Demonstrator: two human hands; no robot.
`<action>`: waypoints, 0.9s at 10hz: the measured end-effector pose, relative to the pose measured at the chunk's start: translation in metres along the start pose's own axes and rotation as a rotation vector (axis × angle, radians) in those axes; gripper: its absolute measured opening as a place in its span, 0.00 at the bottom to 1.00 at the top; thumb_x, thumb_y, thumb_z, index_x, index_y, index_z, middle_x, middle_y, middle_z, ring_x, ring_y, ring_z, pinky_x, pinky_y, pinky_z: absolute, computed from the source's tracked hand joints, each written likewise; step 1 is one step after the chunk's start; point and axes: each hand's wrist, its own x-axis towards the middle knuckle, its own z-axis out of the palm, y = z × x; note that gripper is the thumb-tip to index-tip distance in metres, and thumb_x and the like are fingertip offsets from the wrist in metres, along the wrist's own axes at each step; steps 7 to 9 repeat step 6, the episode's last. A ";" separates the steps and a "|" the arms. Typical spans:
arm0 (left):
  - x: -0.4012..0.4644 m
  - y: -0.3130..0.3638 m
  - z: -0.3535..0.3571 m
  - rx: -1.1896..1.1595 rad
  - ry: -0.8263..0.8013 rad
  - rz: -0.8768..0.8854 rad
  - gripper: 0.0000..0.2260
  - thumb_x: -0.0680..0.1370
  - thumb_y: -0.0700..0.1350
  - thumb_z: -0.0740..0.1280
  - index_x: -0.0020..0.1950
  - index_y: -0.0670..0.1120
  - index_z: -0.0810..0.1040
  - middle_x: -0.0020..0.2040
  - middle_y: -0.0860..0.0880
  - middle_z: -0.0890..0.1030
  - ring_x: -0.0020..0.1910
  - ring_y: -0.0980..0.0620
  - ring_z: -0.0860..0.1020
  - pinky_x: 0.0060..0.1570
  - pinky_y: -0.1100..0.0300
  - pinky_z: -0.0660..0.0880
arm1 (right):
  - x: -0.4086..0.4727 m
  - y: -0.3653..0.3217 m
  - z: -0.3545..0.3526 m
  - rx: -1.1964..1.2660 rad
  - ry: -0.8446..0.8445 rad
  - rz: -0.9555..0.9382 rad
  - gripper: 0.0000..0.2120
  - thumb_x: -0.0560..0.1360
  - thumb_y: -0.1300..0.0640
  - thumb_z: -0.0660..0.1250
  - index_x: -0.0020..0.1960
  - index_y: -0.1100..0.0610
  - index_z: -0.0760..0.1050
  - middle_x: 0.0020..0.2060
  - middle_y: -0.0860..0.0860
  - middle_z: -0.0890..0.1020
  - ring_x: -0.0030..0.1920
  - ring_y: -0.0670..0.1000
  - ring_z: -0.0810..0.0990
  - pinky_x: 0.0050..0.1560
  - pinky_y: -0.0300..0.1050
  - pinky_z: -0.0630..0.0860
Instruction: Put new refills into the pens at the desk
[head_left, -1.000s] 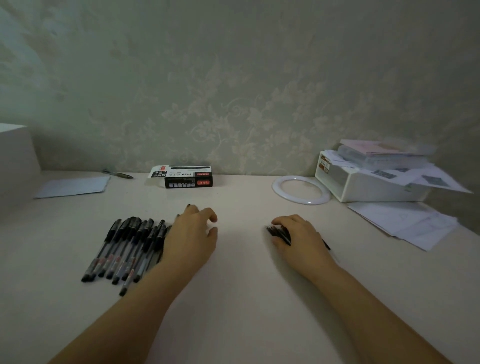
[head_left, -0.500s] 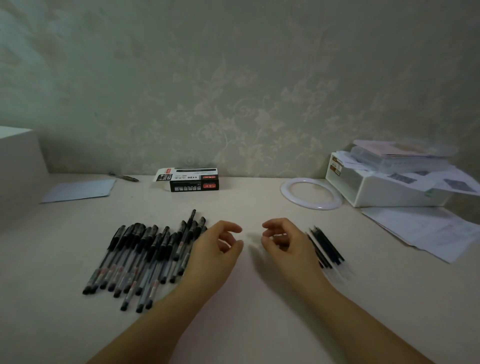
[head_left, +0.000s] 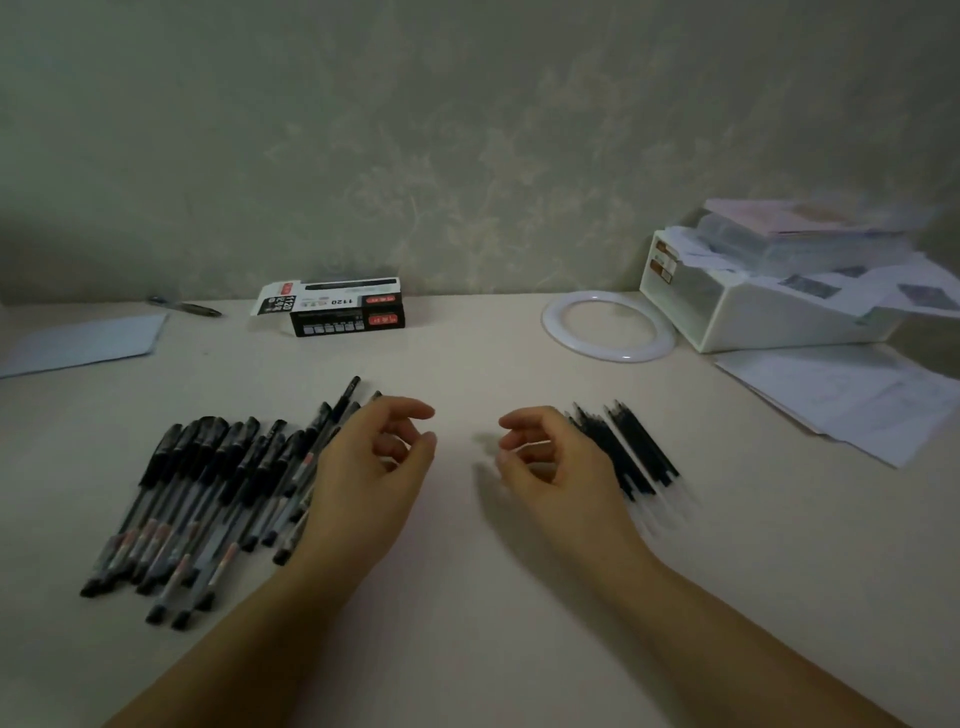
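Both hands lifted off piles since a second before. Left hand (head_left: 363, 467) and right hand (head_left: 556, 462) loosely curled, nothing held. Pens (head_left: 208, 493) left of left fingers; refills (head_left: 628, 447) right of right fingers, on table (head_left: 467, 597). No pen opened yet.

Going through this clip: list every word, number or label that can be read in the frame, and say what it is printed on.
"1120" on the top face of the black and white pen box by the wall.
"1120" again, turned sideways, on its open end flap.
Red labels and the row of small icons on that box: too blurred to read.
Labels on the white storage box and the print on the loose papers: too small to read.
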 end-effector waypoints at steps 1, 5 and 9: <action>0.000 -0.001 0.003 0.005 -0.003 -0.007 0.10 0.75 0.40 0.70 0.49 0.57 0.79 0.39 0.54 0.78 0.32 0.59 0.74 0.30 0.69 0.72 | 0.004 0.003 -0.008 0.004 0.045 0.013 0.11 0.75 0.62 0.69 0.50 0.46 0.78 0.41 0.43 0.81 0.41 0.41 0.79 0.41 0.29 0.75; -0.002 0.000 -0.009 -0.139 0.036 -0.110 0.10 0.72 0.42 0.70 0.50 0.54 0.81 0.37 0.49 0.78 0.32 0.53 0.76 0.32 0.66 0.74 | 0.007 0.013 -0.015 0.097 0.117 0.052 0.14 0.73 0.63 0.70 0.50 0.44 0.80 0.43 0.45 0.83 0.40 0.47 0.82 0.41 0.33 0.77; -0.007 0.006 -0.003 -0.132 0.078 -0.177 0.12 0.68 0.45 0.70 0.50 0.55 0.82 0.37 0.48 0.79 0.30 0.55 0.77 0.32 0.70 0.74 | 0.004 0.011 -0.012 0.016 0.150 0.048 0.17 0.72 0.65 0.71 0.52 0.43 0.80 0.43 0.47 0.84 0.41 0.48 0.82 0.43 0.33 0.77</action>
